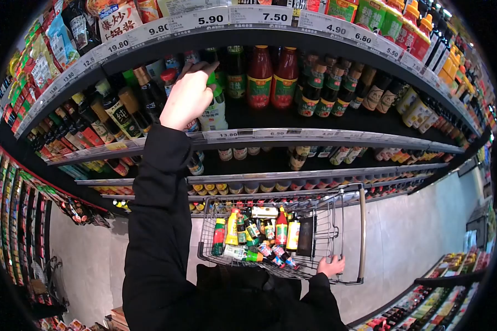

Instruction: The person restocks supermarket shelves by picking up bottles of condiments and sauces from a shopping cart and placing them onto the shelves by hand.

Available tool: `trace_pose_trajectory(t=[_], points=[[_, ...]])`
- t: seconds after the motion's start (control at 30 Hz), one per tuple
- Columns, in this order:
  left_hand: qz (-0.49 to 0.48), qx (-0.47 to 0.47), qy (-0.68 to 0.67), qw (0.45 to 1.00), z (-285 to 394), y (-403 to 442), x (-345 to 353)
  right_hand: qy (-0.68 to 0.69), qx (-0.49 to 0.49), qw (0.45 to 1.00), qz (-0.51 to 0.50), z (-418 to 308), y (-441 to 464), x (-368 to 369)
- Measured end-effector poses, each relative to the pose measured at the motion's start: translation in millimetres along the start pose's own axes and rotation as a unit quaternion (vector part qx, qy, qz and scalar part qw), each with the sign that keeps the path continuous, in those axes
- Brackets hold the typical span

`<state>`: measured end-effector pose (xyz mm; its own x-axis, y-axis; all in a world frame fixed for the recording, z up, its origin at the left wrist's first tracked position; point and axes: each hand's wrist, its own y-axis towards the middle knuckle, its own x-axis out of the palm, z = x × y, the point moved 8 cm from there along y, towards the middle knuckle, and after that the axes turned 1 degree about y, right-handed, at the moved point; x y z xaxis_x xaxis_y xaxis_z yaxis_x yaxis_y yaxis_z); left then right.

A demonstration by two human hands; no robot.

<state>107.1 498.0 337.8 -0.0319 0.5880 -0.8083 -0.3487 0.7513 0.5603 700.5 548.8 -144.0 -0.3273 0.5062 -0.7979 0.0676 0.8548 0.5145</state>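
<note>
My left hand (pixel 188 94) reaches up to the shelf, its fingers curled closed over the top of a white-labelled bottle with a green cap (pixel 213 113). The hand partly hides the cap. Close by stand a red-capped bottle (pixel 168 77) on the left and a dark green-labelled bottle (pixel 236 71) on the right. Lower down, my right hand (pixel 331 266) is closed on the near side rail of a wire shopping cart (pixel 363 220). Inside the cart lie several sauce bottles, among them a red one (pixel 281 229), a yellow one (pixel 232 229) and a white one with a green cap (pixel 236 253).
Two red sauce bottles (pixel 259 77) and several dark jars (pixel 315 91) share the shelf. Above runs a price rail (pixel 199 19), with packets and bottles over it. Lower shelves (pixel 259 179) stand behind the cart. More stocked shelves (pixel 16 220) flank the grey floor (pixel 403 243).
</note>
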Motion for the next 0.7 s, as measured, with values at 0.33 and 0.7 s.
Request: trace_pose_trajectory(t=[0.33,0.7], points=[[-0.046,0.012,-0.064,0.997,-2,0,-5,0.004,0.006,1.000,-0.005,3,-1,3],[-0.004,0.026,0.007,1.000,5,-2,-8,0.005,0.007,1.000,-0.017,3,1,5]])
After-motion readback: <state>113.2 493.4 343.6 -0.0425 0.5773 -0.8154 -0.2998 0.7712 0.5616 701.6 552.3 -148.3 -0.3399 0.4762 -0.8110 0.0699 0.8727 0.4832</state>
